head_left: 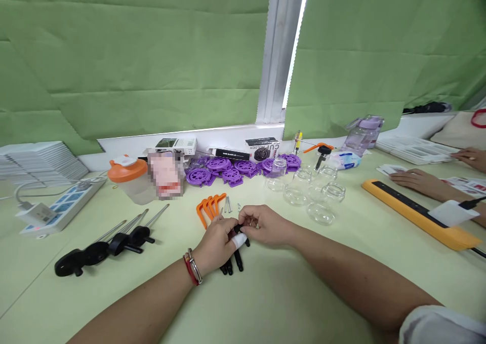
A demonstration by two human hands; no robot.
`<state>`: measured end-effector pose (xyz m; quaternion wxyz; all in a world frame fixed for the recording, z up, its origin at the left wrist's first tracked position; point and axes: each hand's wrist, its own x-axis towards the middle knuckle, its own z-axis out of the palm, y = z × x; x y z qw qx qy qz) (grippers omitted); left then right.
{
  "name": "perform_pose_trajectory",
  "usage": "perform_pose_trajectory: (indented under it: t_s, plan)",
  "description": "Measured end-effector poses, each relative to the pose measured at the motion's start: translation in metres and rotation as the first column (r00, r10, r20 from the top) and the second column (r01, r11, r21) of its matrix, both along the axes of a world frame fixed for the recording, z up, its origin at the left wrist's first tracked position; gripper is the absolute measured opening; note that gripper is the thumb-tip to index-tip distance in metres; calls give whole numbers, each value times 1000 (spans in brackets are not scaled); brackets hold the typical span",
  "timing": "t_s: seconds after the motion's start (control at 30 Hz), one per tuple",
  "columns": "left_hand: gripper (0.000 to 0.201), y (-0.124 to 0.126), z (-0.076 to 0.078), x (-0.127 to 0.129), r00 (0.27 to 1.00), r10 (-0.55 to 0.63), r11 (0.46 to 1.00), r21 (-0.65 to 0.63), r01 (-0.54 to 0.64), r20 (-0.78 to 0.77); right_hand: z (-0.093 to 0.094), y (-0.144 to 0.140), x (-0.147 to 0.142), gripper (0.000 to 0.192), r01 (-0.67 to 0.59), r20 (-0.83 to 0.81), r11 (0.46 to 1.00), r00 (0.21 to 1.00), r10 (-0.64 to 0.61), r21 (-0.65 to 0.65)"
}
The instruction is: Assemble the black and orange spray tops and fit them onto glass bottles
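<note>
A small black part (238,228) sits between the left hand (217,243) and the right hand (261,226), the fingertips of both pinched closed on it. Black rods (238,261) lie partly under the left hand, orange handles (207,210) just beyond it; glass jars (298,194) stand beyond the right.

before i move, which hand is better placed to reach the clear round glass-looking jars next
Probably the right hand: the jars stand on its side, nearer than to the left hand. Both hands hold a small black piece, so the right would likely have to let go first.
</note>
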<state>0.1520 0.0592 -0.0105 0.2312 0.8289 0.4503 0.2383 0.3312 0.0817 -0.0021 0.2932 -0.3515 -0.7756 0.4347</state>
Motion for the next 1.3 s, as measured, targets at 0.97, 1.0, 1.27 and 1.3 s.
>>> perform_pose_trajectory:
  t_s: [0.97,1.0,1.27,1.3]
  plan:
    - [24,-10,38,-15,851,-463,850,149,506,-248,-19,4,-4,9,107,137,918,989,-58,-383]
    - [25,-14,41,-15,799,-514,811,127,571,-311,-20,3,-6,9,111,147,916,987,-58,-386]
    - [67,-32,14,-27,675,-589,732,61,679,-444,-29,0,-10,15,136,177,923,981,-76,-359]
    - [70,-33,13,-27,664,-598,727,44,685,-450,-28,0,-10,14,142,193,930,978,-79,-338]
